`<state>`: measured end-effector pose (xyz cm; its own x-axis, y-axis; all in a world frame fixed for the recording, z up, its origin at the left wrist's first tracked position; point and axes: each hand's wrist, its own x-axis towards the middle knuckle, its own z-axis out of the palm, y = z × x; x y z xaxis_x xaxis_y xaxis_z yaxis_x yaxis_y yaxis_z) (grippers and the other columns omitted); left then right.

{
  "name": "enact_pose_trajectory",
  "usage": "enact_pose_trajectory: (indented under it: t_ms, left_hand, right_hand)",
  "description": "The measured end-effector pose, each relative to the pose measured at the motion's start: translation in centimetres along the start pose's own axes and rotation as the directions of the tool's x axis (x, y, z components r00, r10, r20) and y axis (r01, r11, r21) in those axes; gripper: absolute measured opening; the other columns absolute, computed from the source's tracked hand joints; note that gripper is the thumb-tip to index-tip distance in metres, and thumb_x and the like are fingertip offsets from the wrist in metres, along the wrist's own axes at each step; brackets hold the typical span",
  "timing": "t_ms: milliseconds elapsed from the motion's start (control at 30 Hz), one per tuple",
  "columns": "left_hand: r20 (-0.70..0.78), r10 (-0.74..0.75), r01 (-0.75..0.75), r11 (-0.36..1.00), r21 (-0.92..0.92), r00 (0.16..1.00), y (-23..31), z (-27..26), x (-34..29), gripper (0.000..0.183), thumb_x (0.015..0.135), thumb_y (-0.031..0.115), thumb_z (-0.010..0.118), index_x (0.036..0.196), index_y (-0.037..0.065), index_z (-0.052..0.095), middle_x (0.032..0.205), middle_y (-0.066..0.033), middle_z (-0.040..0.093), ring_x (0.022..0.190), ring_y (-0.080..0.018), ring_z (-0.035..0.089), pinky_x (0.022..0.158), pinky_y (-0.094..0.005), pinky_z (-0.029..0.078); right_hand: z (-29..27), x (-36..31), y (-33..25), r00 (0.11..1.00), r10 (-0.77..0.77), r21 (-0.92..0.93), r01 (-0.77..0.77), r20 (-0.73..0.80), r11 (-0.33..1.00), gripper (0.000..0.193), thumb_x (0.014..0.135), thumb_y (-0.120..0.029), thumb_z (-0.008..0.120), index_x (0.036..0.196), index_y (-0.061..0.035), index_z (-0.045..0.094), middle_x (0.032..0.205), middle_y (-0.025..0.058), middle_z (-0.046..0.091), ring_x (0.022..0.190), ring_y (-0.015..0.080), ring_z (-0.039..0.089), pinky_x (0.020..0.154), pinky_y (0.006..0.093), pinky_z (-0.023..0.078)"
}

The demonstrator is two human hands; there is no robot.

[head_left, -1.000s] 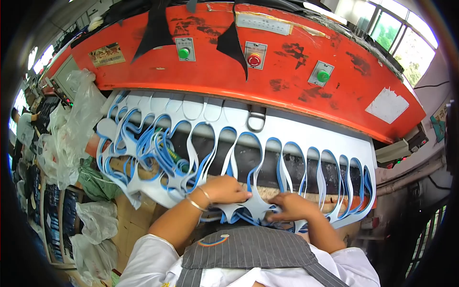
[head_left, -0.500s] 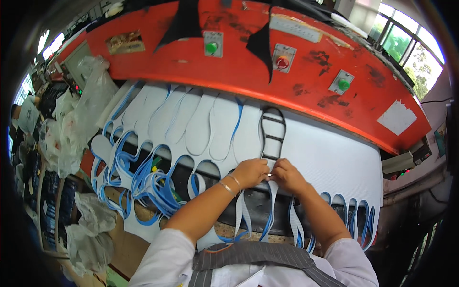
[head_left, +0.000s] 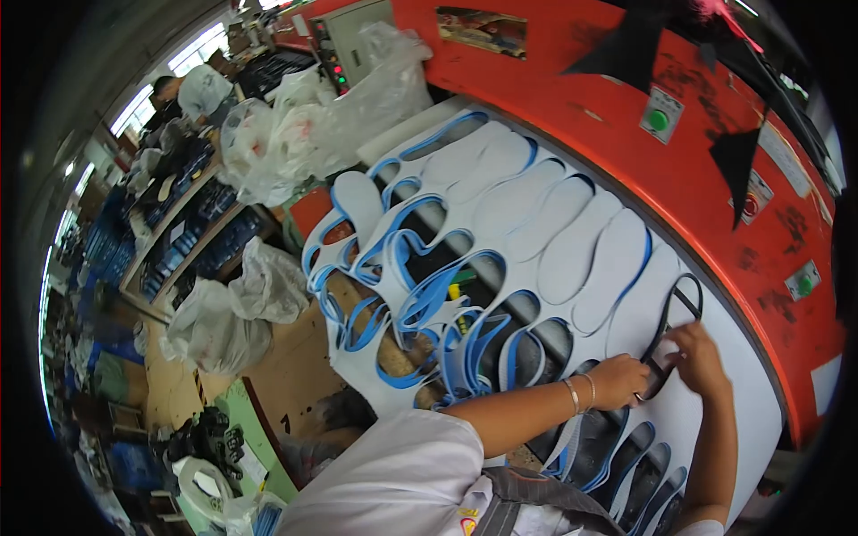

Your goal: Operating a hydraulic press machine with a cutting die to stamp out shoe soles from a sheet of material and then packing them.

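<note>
A black sole-shaped cutting die (head_left: 691, 286), an open frame with crossbars, lies on a white sheet (head_left: 746, 402) with blue cut edges. My right hand (head_left: 702, 359) has its fingers curled on the die's right side. Against the die's lower left edge is my left hand (head_left: 618, 382), its fingers closed and turned down; what they grip is hidden. Left of the die, several sole outlines are cut in the sheet, some with the sole piece (head_left: 572, 214) still in place. Nearer me are open sole-shaped holes and looping blue-edged strips (head_left: 474, 353).
A red machine beam (head_left: 572, 62) with green buttons (head_left: 659, 120) runs behind the sheet. Clear plastic bags (head_left: 304, 134) hang at the left, above a shelf (head_left: 192, 237) of dark blue pieces. A green table (head_left: 259, 438) stands at lower left. Another person (head_left: 204, 91) bends over work far left.
My view has swung left, bringing the bags, shelf and green table further in. My right hand has moved up along the die's side, apart from my left, which stays by its lower part.
</note>
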<state>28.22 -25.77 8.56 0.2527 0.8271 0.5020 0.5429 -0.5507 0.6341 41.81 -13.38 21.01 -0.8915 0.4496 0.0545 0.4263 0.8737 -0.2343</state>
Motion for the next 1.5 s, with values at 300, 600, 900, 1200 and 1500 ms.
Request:
enact_pose_trajectory:
  t_ms: [300,600,900,1200,1500]
  left_hand:
    - [-0.201,0.033,-0.021,0.998,0.062,0.979,3.6,-1.7,2.3,0.014,0.071,0.021,0.070,0.072,0.011,0.061,0.092,-0.0066,0.052,0.101,-0.0277,0.048,0.085,-0.0398,0.038]
    - [0.066,-0.315,0.294,0.931,0.217,0.947,4.0,0.5,0.9,0.106,0.070,0.053,0.073,0.144,-0.008,0.025,0.144,-0.0222,0.040,0.131,-0.0271,0.044,0.113,-0.0419,0.026]
    - [0.067,-0.379,0.280,0.781,0.558,0.923,7.4,4.8,5.1,0.067,0.080,0.053,0.062,0.114,-0.005,0.059,0.123,-0.0203,0.059,0.109,-0.0249,0.058,0.090,-0.0358,0.041]
    - [0.192,-0.632,0.290,0.577,0.764,0.751,10.2,6.4,10.5,0.038,0.086,0.041,0.059,0.105,0.009,0.065,0.103,-0.0123,0.066,0.098,-0.0249,0.063,0.091,-0.0397,0.040]
    - [0.018,-0.294,0.207,0.714,0.669,0.956,-2.1,11.4,18.4,0.037,0.087,0.017,0.049,0.122,0.011,0.057,0.130,-0.0073,0.054,0.122,-0.0255,0.045,0.098,-0.0494,0.036]
  right_hand:
    - [1.6,4.9,3.9,0.965,-0.261,-0.222,0.251,-0.013,0.942,0.020,0.064,-0.004,0.069,0.081,-0.0043,0.059,0.108,0.0149,0.054,0.107,0.0351,0.052,0.088,0.0419,0.045]
    - [2.6,-0.4,4.8,0.774,-0.615,-0.347,0.541,-0.150,0.766,0.013,0.065,-0.009,0.061,0.078,-0.0048,0.062,0.090,0.0066,0.062,0.099,0.0269,0.061,0.099,0.0480,0.048]
    - [-6.8,-12.4,11.0,0.503,-0.323,-0.010,0.530,-0.802,0.848,0.007,0.089,0.002,0.054,0.092,-0.0019,0.058,0.100,0.0103,0.064,0.109,0.0295,0.062,0.108,0.0522,0.037]
    - [-5.6,-26.4,17.5,0.702,0.594,0.245,-0.543,-0.393,0.803,0.020,0.092,-0.017,0.052,0.093,0.0026,0.057,0.087,0.0213,0.062,0.080,0.0400,0.058,0.074,0.0464,0.044]
    - [3.4,-31.9,16.4,0.796,0.579,0.367,-0.492,-0.176,0.789,0.083,0.076,-0.032,0.077,0.144,-0.0076,0.035,0.141,0.0308,0.039,0.127,0.0418,0.044,0.103,0.0464,0.039]
